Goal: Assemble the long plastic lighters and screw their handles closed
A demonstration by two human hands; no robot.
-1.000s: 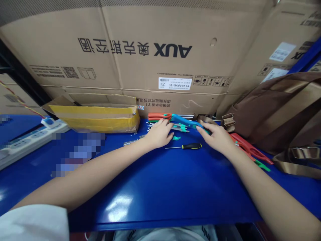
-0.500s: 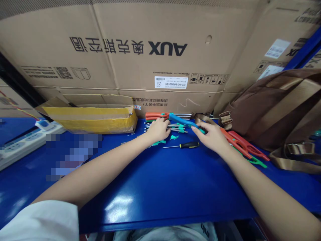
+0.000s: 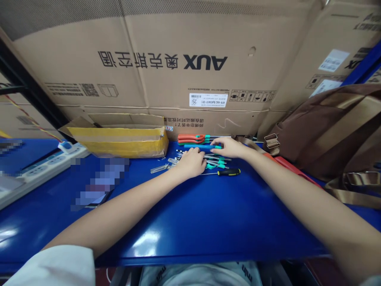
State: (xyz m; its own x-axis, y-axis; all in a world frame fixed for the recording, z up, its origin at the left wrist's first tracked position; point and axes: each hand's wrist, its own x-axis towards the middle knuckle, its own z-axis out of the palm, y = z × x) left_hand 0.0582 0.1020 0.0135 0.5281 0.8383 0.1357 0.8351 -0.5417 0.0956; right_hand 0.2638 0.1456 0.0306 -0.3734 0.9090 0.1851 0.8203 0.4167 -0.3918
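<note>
Both hands extend forward over the blue surface (image 3: 208, 222), elbows wide, forearms converging toward the tools at the rear edge. The two hands are apart from each other but near.

Left hand (image 3: 192, 163): palm down, fingers bent, low over a loose group of teal-ended metal rods (image 3: 220, 161). Its fingertips lie just beside the lower edge of a blue handle (image 3: 195, 146). Whether this hand grips anything cannot be told — the palm and the undersides of the fingers are out of view.

Right hand (image 3: 230, 147): wrist turned inward, thumb and fingers pointing left, pinched about the right, teal-marked end of the blue handle. The handle lies lengthwise across the rear of the surface, in front of a stack of orange-red handles (image 3: 190, 139).

A screwdriver (image 3: 229, 172) with a black and yellow grip lies in front of the rods; its shaft tip runs behind the left hand. Clear plastic pieces (image 3: 159, 169) lie to the left, partly covered by the left wrist. The right forearm cuts off part of the red handles (image 3: 297, 171) beside the brown bag (image 3: 321, 131). An item at left is masked by mosaic blocks — its details cannot be read. The contents of the yellow-taped carton (image 3: 119, 139) are hidden by its front wall.
</note>
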